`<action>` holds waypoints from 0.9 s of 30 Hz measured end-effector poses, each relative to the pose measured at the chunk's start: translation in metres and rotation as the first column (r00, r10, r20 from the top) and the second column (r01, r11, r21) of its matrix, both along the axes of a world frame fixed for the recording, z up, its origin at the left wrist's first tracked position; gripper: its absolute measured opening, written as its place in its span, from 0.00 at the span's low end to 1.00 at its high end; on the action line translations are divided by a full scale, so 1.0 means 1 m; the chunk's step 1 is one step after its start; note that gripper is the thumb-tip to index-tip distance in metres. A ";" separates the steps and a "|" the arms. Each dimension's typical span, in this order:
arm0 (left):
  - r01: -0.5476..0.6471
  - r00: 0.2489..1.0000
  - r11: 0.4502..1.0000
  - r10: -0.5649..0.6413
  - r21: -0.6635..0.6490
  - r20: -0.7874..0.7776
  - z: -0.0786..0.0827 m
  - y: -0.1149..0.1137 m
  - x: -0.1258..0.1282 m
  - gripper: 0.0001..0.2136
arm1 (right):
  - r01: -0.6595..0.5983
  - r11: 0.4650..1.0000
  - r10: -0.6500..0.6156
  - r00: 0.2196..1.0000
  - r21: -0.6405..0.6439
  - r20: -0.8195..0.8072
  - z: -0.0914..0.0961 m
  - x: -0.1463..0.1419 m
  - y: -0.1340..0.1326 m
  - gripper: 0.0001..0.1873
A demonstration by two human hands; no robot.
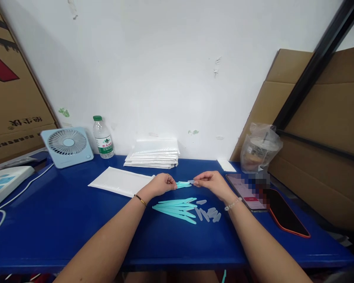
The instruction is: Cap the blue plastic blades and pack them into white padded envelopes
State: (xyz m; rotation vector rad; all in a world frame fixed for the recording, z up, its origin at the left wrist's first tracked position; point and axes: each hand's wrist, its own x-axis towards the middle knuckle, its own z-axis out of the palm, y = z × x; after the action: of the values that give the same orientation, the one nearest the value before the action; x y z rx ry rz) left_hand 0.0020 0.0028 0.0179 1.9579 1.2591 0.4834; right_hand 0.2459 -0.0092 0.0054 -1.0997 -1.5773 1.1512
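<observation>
My left hand (164, 184) is closed on slim turquoise eyebrow razors (183, 184), their ends sticking out to the right; how many it holds I cannot tell. Between the thumb and forefinger of my right hand (211, 183) is a small clear plastic cap (191, 181), at the tip of the held razors. Whether the cap is on a blade or just beside it is too small to tell. Below my hands, several more turquoise razors (175, 209) lie fanned out on the blue table. Several loose clear caps (212, 213) are scattered to their right.
A white padded envelope (118, 182) lies beside my left hand, and a stack of such envelopes (153, 153) is by the wall. A fan (67, 145) and water bottle (103, 137) stand at left. Two phones (287, 212) and a bagged cup (259, 151) are at right.
</observation>
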 end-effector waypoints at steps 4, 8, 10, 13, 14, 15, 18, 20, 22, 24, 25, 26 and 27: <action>0.028 0.999 1.000 -0.028 -0.009 0.017 -0.002 0.000 0.004 0.14 | -0.045 0.999 0.045 0.999 -0.016 0.020 -0.002 -0.013 -0.001 0.18; 0.040 0.999 0.999 -0.039 0.031 -0.013 -0.014 0.005 0.005 0.13 | -0.081 0.997 0.083 0.980 -0.016 0.183 0.001 -0.011 -0.003 0.19; 0.009 0.996 0.991 0.003 0.130 -0.091 -0.017 0.005 0.004 0.12 | -0.089 0.995 0.065 0.932 0.050 0.357 0.005 -0.002 -0.004 0.19; 0.030 0.982 0.948 0.031 0.316 -0.187 -0.014 0.000 0.003 0.13 | -0.221 0.974 0.141 0.784 0.059 0.604 0.011 0.015 -0.006 0.16; 0.067 0.978 0.936 0.006 0.345 -0.207 -0.011 -0.003 0.003 0.13 | -0.265 0.964 0.187 0.736 0.023 0.651 0.012 0.018 -0.007 0.15; 0.112 0.973 0.930 -0.032 0.350 -0.227 -0.009 -0.006 0.004 0.14 | -0.292 0.956 0.226 0.701 -0.017 0.676 0.012 0.021 -0.007 0.14; 0.214 0.948 0.941 -0.136 0.262 -0.286 -0.003 -0.015 0.007 0.11 | -0.272 0.956 0.274 0.710 -0.106 0.649 0.012 0.024 -0.006 0.13; 0.214 0.941 0.953 -0.141 0.215 -0.308 -0.002 -0.017 0.009 0.08 | -0.240 0.959 0.284 0.785 -0.153 0.550 0.012 0.025 -0.005 0.14; 0.181 0.945 0.960 -0.111 0.212 -0.307 -0.001 -0.018 0.010 0.09 | -0.211 0.962 0.268 0.855 -0.176 0.444 0.014 0.027 -0.005 0.15; 0.170 0.950 0.959 -0.099 0.225 -0.296 -0.001 -0.018 0.009 0.11 | -0.198 0.962 0.258 0.888 -0.189 0.380 0.017 0.028 -0.005 0.17; 0.179 0.949 0.960 -0.111 0.215 -0.295 -0.001 -0.018 0.008 0.12 | -0.199 0.961 0.259 0.894 -0.194 0.366 0.019 0.029 -0.006 0.17; 0.194 0.946 0.961 -0.130 0.197 -0.297 -0.001 -0.018 0.008 0.12 | -0.205 0.958 0.266 0.896 -0.201 0.356 0.020 0.029 -0.007 0.17; 0.207 0.943 0.962 -0.148 0.178 -0.298 0.000 -0.018 0.008 0.11 | -0.214 0.955 0.276 0.896 -0.208 0.347 0.021 0.028 -0.008 0.17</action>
State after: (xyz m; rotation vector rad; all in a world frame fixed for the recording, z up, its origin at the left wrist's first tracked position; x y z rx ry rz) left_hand 0.0100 -0.0154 0.0177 2.3597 1.2250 0.2569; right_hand 0.2741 -0.0168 0.0268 -1.3141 -1.9909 1.3147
